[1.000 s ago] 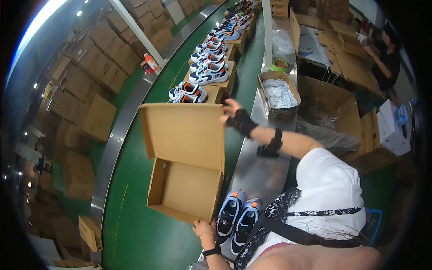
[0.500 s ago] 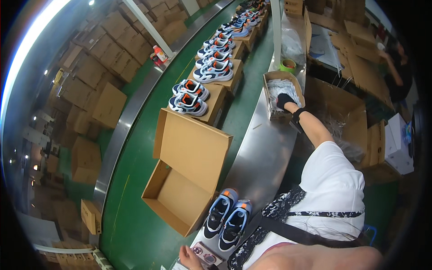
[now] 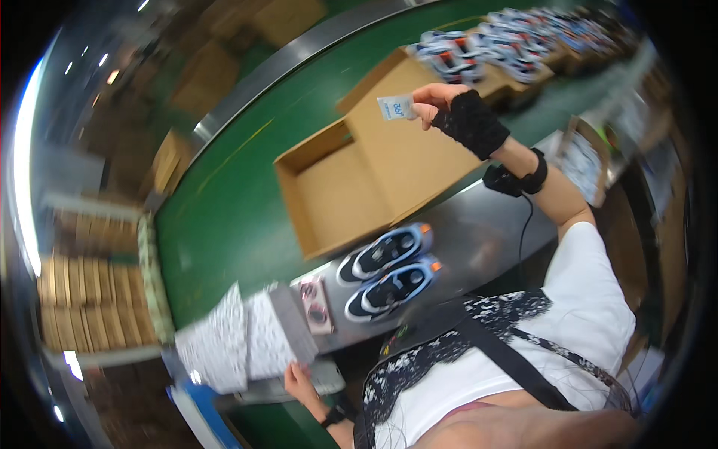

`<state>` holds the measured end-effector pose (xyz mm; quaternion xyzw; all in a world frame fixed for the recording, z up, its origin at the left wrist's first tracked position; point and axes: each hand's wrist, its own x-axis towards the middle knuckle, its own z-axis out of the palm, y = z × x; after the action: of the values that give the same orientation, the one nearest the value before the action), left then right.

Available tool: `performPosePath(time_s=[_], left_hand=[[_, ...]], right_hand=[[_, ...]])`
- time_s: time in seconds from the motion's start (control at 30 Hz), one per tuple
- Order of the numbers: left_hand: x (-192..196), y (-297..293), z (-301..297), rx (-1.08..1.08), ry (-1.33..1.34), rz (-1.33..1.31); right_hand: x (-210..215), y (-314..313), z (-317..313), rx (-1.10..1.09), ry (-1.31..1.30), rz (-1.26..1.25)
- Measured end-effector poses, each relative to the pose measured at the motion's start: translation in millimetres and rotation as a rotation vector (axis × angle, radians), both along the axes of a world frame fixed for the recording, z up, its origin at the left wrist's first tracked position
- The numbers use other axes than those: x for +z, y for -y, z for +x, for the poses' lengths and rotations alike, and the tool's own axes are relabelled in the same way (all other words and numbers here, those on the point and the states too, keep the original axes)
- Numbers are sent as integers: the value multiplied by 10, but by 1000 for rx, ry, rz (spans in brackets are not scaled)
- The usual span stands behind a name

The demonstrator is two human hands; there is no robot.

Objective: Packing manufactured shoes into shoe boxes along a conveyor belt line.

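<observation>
My right hand [image 3: 449,112], in a black fingerless glove, pinches a small white packet [image 3: 395,108] with blue print above the raised lid of an open brown shoebox [image 3: 336,194]. The box lies on the green conveyor with its bottom bare. Side by side on the metal ledge in front of it sits a pair of dark sneakers [image 3: 393,273] with pale blue and orange heels. My left hand [image 3: 301,383], somewhat blurred, is at the near edge of a stack of printed paper [image 3: 262,329], its fingers loosely apart and holding nothing visible. A pinkish phone [image 3: 315,305] lies between paper and sneakers.
More sneakers [image 3: 449,56] stand on closed boxes along the conveyor [image 3: 217,202] toward the far right. A carton of white packets [image 3: 583,161] sits on the ledge at right. Stacked flat cartons [image 3: 93,299] are at left. A cable hangs from my right wrist strap.
My right hand has come out of the packet carton with one packet and moved left over the shoebox lid. The view has turned leftward, bringing the paper stack into sight near my left hand.
</observation>
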<state>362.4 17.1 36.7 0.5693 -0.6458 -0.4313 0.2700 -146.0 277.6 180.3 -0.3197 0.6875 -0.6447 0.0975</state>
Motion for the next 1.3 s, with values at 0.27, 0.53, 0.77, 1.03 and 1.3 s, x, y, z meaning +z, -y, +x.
performPosePath(time_s=[0.27, 0.53, 0.77, 1.03, 1.3], left_hand=[[336, 511, 1459, 258, -169, -94], [880, 2150, 3508, 392, -97, -393], [884, 4054, 5181, 693, 233, -665], [804, 5275, 6161, 739, 636, -595], [643, 5724, 6267, 802, 932, -10]], right_hand=[[541, 1937, 1253, 485, -490, 217], [-47, 3911, 3613, 963, -831, 193], [-1201, 5245, 5823, 924, -1244, 405], [-1370, 5604, 6289, 971, -1332, 360], [-1405, 5806, 6339, 983, -1369, 450]])
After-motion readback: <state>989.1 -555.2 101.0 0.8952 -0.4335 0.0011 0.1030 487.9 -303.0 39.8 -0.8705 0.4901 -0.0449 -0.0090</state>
